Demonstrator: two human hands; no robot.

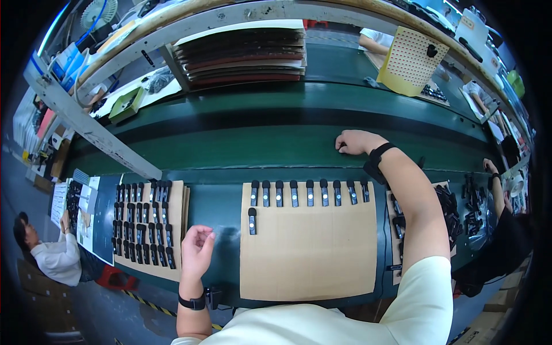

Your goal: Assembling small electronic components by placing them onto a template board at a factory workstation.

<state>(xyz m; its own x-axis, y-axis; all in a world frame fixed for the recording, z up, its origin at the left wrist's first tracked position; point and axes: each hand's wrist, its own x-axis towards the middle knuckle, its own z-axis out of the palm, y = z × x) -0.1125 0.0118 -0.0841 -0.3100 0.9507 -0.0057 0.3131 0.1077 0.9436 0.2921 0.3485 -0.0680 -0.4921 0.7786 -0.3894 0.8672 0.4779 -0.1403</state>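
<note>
My right hand reaches out over the green belt beyond the bench, its fingers closed. A bit of something dark shows under the fingertips, too small to make out. My left hand is raised left of a cardboard sheet, fingers loosely curled and a little apart, holding nothing I can see. On that sheet, small black microphones with foam tops stand in a row along the far edge. One more microphone lies below the row's left end.
To my left, a cardboard sheet carries several rows of microphones. Loose black pieces lie in a pile beyond my right forearm. A grey metal post rises at the left. Stacked boards lie across the belt. People work on both sides.
</note>
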